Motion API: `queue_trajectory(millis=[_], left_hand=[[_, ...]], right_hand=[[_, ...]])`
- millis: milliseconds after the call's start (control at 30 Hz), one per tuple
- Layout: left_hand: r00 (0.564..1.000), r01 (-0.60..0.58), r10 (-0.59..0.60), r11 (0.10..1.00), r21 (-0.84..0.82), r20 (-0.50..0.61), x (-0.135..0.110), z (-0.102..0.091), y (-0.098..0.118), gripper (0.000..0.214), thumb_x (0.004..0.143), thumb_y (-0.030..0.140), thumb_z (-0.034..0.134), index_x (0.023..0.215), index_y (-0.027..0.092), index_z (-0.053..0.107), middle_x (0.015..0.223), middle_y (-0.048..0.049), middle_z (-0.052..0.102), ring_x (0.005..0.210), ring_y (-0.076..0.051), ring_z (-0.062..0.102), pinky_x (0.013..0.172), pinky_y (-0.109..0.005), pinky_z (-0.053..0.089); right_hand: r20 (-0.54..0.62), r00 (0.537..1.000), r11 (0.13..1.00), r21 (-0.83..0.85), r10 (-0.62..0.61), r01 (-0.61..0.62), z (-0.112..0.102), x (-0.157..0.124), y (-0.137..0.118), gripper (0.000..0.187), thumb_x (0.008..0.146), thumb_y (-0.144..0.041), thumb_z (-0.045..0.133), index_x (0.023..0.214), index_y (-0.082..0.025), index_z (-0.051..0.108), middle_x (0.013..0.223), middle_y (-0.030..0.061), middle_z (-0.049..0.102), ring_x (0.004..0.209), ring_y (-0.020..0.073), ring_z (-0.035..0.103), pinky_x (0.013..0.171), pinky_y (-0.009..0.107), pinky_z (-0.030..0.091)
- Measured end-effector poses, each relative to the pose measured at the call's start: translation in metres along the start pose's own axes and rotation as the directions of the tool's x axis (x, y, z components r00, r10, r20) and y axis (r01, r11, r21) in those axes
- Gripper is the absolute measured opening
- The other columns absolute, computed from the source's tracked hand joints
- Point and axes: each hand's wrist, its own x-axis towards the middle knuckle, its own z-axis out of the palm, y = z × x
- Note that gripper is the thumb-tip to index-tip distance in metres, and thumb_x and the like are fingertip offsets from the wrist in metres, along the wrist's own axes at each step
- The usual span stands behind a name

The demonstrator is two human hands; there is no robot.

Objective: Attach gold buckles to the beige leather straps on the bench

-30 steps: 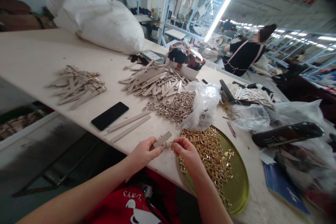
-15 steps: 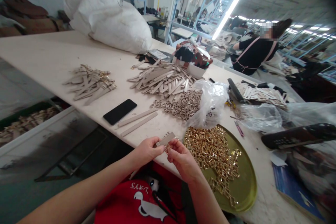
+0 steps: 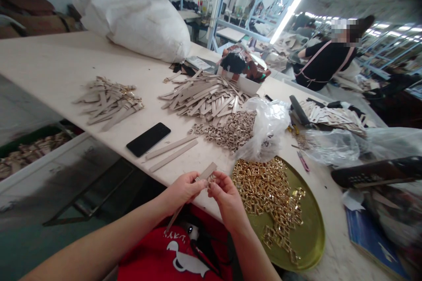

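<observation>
Between my hands, above the table's front edge, is a beige strap [image 3: 208, 169] with one end pointing up and away. My left hand [image 3: 187, 186] is closed on it, and its tail hangs down below that hand. My right hand [image 3: 224, 189] pinches a small gold buckle [image 3: 209, 180] against the strap; fingers partly hide it. To the right, a round gold tray [image 3: 314, 228] bears a heap of gold buckles [image 3: 263, 184]. Two loose beige strips [image 3: 173, 156] lie just beyond my left hand, with a black phone [image 3: 148, 139] beside them.
Beige strips [image 3: 204, 96] are heaped mid-table, behind a pile of small beige loops [image 3: 231, 131] and a clear plastic bag [image 3: 268, 123]. Finished-looking straps with buckles [image 3: 110, 101] lie left. A big white sack [image 3: 132, 13] stands behind. A pink cutter [image 3: 303, 161] lies right. A person [image 3: 325, 63] works beyond.
My hands stay together at nearly the same spot. The strap has turned to point more steeply away, and its tail now shows below my left hand. The view has shifted slightly.
</observation>
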Motion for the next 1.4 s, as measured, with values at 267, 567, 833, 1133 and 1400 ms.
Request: queue_trajectory(millis=[267,567,833,1133,1400], left_hand=[[0.999,0.028,-0.026,0.999,0.042,-0.036,-0.005,0.005,-0.003,0.028,0.072,0.041,0.054,0.08,0.015,0.05,0.044,0.011,0.031,0.037,-0.004,0.024,0.036,-0.017,0.016],[0.998,-0.053,0.057,0.984,0.172,-0.02,-0.014,-0.003,-0.01,0.037,0.079,0.052,0.04,0.078,0.016,0.048,0.044,0.0093,0.034,0.036,-0.006,0.026,0.037,-0.018,0.018],[0.963,-0.222,0.267,0.744,0.631,0.024,-0.033,-0.01,-0.006,0.029,0.083,0.037,0.039,0.071,0.018,0.058,0.064,0.0008,0.055,0.061,-0.013,0.048,0.055,-0.02,0.031],[0.987,-0.151,0.162,0.945,0.291,-0.014,-0.02,0.004,-0.011,0.014,0.073,0.024,0.045,0.083,0.016,0.049,0.069,0.0015,0.055,0.062,-0.012,0.049,0.057,-0.021,0.038],[0.999,0.042,-0.045,0.987,0.153,0.016,-0.011,0.003,-0.006,0.021,0.072,0.037,0.045,0.072,0.017,0.042,0.047,0.0081,0.044,0.036,-0.004,0.029,0.037,-0.017,0.02]], right_hand=[[-0.054,0.996,0.988,-0.142,-0.069,0.061,0.002,-0.009,0.013,0.031,0.07,-0.028,0.064,0.099,-0.022,0.055,0.075,-0.0016,0.058,0.067,0.0115,0.052,0.065,0.026,0.043],[-0.102,0.991,0.996,-0.056,-0.081,0.076,-0.003,-0.015,0.003,0.013,0.07,-0.026,0.065,0.081,-0.022,0.062,0.062,-0.0044,0.056,0.058,0.0089,0.051,0.059,0.022,0.043],[-0.059,0.969,0.896,0.398,0.24,-0.198,0.005,-0.015,0.005,0.023,0.059,-0.023,0.075,0.08,-0.02,0.064,0.068,-0.0035,0.059,0.055,0.0056,0.053,0.055,0.017,0.047],[-0.098,0.995,0.997,0.072,0.011,-0.003,0.018,-0.025,0.022,0.019,0.069,-0.032,0.067,0.08,-0.019,0.06,0.073,-0.0016,0.062,0.065,0.0109,0.055,0.062,0.022,0.045],[-0.104,0.986,0.982,0.154,0.128,-0.111,0.01,-0.016,0.023,0.019,0.074,-0.038,0.061,0.075,-0.019,0.057,0.069,-0.0013,0.061,0.058,0.0101,0.053,0.059,0.024,0.046]])
